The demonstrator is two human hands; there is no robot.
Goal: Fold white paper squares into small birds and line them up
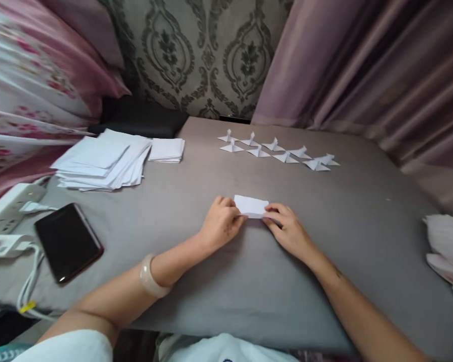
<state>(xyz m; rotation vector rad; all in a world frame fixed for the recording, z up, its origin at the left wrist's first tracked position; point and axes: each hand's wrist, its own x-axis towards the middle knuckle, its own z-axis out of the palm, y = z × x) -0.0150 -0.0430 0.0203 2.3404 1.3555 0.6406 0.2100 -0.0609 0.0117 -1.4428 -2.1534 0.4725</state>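
Observation:
A small white sheet of paper [251, 205], folded into a rectangle, is held between my two hands near the middle of the table. My left hand [222, 223] pinches its left end, fingers closed on the edge. On the other side, my right hand [287, 229] grips the right end between thumb and fingers. Beyond the hands, several folded paper birds [259, 151] stand in two rows on the grey cloth. A pale bangle [151, 277] circles my left wrist.
Stacked white paper [101, 158] lies at the back left, beside a smaller paper pile [166, 150]. Nearer are a dark phone [68, 242], a power strip [13, 208] and white cables [32, 281]. Crumpled pale fabric [447, 246] rests at the right edge. Curtains [343, 60] hang behind.

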